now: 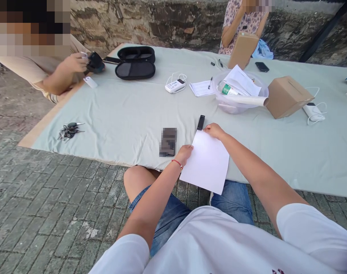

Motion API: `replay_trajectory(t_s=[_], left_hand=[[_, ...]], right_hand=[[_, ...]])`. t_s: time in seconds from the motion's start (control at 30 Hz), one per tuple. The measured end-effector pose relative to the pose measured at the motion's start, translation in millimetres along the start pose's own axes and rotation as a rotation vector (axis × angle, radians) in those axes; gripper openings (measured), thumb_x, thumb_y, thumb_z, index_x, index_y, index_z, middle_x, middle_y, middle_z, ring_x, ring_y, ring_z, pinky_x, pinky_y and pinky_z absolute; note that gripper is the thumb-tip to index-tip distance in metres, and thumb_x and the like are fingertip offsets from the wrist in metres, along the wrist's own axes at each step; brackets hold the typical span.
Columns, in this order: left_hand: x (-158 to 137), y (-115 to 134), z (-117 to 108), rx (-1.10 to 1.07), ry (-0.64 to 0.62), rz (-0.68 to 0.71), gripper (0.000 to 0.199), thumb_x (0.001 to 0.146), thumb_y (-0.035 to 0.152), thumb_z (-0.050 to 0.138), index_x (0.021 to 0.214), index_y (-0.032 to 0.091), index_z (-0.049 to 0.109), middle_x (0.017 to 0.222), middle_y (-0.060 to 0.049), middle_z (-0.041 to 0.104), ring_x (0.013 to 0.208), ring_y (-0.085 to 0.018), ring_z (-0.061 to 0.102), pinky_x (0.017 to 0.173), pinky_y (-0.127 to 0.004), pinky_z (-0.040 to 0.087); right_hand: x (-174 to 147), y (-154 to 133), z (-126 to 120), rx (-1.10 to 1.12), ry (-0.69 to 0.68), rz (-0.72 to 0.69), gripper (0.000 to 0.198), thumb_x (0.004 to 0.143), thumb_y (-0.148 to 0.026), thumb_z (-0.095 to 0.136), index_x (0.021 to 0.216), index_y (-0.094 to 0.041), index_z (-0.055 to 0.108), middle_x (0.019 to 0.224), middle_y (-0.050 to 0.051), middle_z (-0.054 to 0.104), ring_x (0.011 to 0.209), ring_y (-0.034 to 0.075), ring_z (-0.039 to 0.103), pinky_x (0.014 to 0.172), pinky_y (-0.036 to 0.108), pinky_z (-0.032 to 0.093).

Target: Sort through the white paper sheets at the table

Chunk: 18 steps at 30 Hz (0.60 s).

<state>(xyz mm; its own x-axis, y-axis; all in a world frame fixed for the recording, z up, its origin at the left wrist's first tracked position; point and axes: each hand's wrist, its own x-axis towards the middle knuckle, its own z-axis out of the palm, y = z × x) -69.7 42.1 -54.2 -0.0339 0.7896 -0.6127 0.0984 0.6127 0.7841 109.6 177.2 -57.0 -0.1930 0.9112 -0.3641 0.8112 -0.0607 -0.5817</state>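
A blank white sheet of paper [206, 161] lies partly on the table, its lower edge hanging over my lap. My left hand [185, 153], with a red bracelet at the wrist, pinches the sheet's left edge. At the upper edge, my right hand [214, 131] has its fingers closed on the paper near the top corner. A small black stapler [201, 122] sits at the top left corner of the sheet, its near end touching or overlapping the paper. Left of the sheet lies a dark phone [168, 142], partly blurred out.
A bunch of keys [70, 131] lies at left, an open black case [135, 62] farther back. A plastic bowl [230, 108] holds papers and a bottle beside a cardboard box [289, 97]. Two people are across the table; one holds a dark device [95, 62], another a cardboard piece [242, 49].
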Motion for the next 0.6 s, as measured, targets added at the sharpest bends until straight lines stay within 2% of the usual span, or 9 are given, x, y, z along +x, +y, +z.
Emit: replay_trajectory(t_s=[0.2,0.33,0.43,0.53,0.6], left_hand=[[-1,0,-2,-0.001,-0.025,-0.058,0.019,0.091,0.023,0.046,0.075,0.017,0.055,0.074,-0.006,0.061,0.064,-0.015,0.057,0.064,-0.026,0.044],[2,-1,-3,0.031,-0.030,-0.065,0.017,0.091,0.024,0.046,0.079,0.017,0.057,0.076,-0.007,0.063,0.069,-0.016,0.060,0.067,-0.026,0.045],[5,-3,-4,0.064,-0.026,-0.059,0.015,0.089,0.025,0.049,0.081,0.017,0.058,0.075,-0.007,0.063,0.073,-0.017,0.062,0.070,-0.026,0.044],[8,-5,-5,0.084,-0.020,-0.048,0.014,0.087,0.027,0.052,0.081,0.016,0.059,0.073,-0.007,0.063,0.073,-0.018,0.062,0.070,-0.027,0.045],[9,-7,-4,0.083,-0.017,-0.038,0.015,0.087,0.027,0.053,0.078,0.016,0.058,0.070,-0.007,0.062,0.071,-0.018,0.062,0.068,-0.027,0.044]], right_hand=[[-2,-1,3,-0.024,0.026,0.016,0.018,0.087,-0.031,0.057,0.089,-0.020,0.072,0.085,0.004,0.069,0.070,0.017,0.059,0.063,0.027,0.043],[4,-10,-3,-0.073,0.275,0.040,0.031,0.095,-0.031,0.041,0.108,-0.020,0.067,0.108,0.011,0.068,0.097,0.025,0.061,0.084,0.035,0.048],[17,-25,-8,-0.070,0.387,0.004,0.047,0.099,-0.041,0.028,0.128,-0.017,0.057,0.133,0.016,0.057,0.124,0.031,0.049,0.101,0.044,0.042],[35,-46,-6,-0.056,0.301,-0.016,0.062,0.098,-0.053,0.023,0.145,-0.015,0.039,0.154,0.015,0.037,0.141,0.033,0.031,0.112,0.050,0.031],[46,-58,-1,-0.069,0.214,-0.007,0.070,0.096,-0.059,0.021,0.150,-0.016,0.032,0.161,0.013,0.024,0.147,0.032,0.019,0.116,0.052,0.025]])
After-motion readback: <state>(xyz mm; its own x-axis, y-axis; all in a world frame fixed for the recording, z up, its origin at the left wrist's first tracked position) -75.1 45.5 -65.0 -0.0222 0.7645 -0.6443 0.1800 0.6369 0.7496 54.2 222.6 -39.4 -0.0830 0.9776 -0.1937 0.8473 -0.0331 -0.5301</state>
